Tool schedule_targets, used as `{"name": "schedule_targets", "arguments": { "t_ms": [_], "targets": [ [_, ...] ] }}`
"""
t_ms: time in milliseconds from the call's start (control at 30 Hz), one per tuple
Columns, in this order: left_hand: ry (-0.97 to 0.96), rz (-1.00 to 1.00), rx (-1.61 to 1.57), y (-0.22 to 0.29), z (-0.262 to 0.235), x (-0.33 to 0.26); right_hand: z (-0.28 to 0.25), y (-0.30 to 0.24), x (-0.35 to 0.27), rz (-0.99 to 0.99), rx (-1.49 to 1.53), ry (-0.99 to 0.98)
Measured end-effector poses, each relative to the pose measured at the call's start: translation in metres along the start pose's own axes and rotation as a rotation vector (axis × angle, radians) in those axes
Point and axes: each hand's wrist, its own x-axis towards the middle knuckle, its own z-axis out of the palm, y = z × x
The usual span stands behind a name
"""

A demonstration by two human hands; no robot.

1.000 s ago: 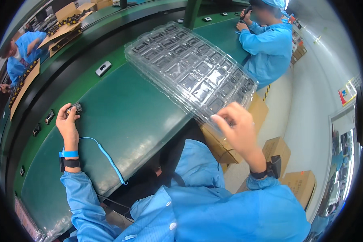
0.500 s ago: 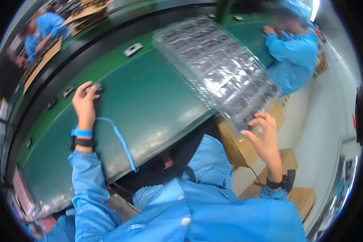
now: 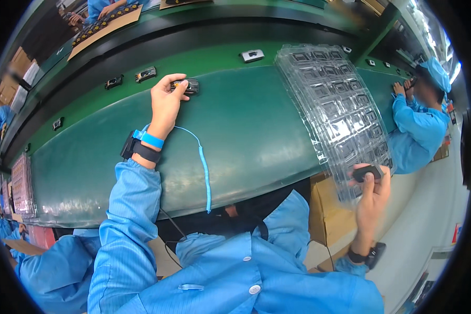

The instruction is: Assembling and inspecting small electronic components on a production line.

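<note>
My left hand [image 3: 165,107] is closed on a small dark housing with a light-coloured edge [image 3: 192,87], at the far side of the green work surface [image 3: 246,120]. A blue band with a coiled blue cord [image 3: 205,170] circles that wrist. Over at the right, my right hand [image 3: 374,201] pinches a flat black part [image 3: 367,172] between thumb and fingers. It is held over the near end of a clear plastic tray [image 3: 329,99] with many moulded pockets. Dark pieces show in several pockets. The tray lies slantwise and its near end juts past the table edge.
Several small housings, among them a silver one [image 3: 252,55] and a dark one [image 3: 146,74], sit on the bright green strip [image 3: 209,62] beyond. A co-worker in blue [image 3: 421,123] works at the right. Cardboard boxes [image 3: 329,206] stand below the tray. Another tray [image 3: 23,186] is far left.
The view has swung left to right. My right hand, empty over the tray's near end before, now grips a black part. My left hand still holds the housing.
</note>
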Motion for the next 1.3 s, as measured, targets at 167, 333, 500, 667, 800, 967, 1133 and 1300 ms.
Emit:
{"name": "schedule_targets", "arguments": {
  "t_ms": [167, 333, 500, 667, 800, 967, 1133, 1300],
  "targets": [
    [-0.009, -0.012, -0.087, -0.004, 0.005, 0.002, 0.129, -0.036, 0.025, -0.041, 0.222, -0.292],
    [-0.001, -0.063, -0.143, -0.002, -0.006, -0.001, 0.279, -0.043, 0.092, -0.285, 0.51, -0.599],
    [0.002, -0.062, -0.184, 0.0, 0.002, 0.001, 0.35, -0.039, 0.138, -0.262, 0.678, -0.611],
    [0.037, -0.055, -0.194, 0.004, -0.004, -0.003, 0.36, -0.024, 0.147, -0.211, 0.551, -0.717],
    [0.036, -0.071, -0.148, 0.004, 0.001, -0.002, 0.365, -0.022, 0.146, -0.368, 0.43, -0.66],
    [0.003, -0.063, -0.094, 0.004, 0.002, -0.005, 0.365, -0.024, 0.141, -0.325, 0.403, -0.58],
    [0.015, -0.053, -0.098, 0.006, 0.001, -0.002, 0.369, -0.019, 0.145, -0.286, 0.455, -0.589],
    [0.024, -0.074, -0.134, 0.007, 0.001, 0.001, 0.37, -0.022, 0.144, -0.21, 0.569, -0.657]
  ]
}}
